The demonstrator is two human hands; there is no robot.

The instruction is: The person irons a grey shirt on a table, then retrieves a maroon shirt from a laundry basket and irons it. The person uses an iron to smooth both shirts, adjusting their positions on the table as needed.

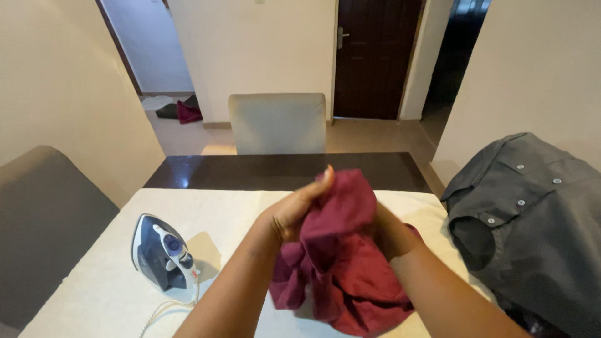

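Dark worktop [400,172] w/ cream cloth cover [94,281]. Grey button shirt [532,213] draped at right. Crumpled maroon fabric garment [341,269] held above cover: left hand [294,213] clenched on its top, right hand [391,235] gripping inside folds. Blue-white steam iron [161,251] upright, left.

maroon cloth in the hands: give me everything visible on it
The maroon cloth is a soft, matte woven-looking fabric, crumpled and bunched, with deep folds. It is held up over the cream-covered table. The left hand grips its upper edge; the right hand is partly buried in the folds. Its lower part hangs loose toward the table. What kind of garment it is cannot be told.
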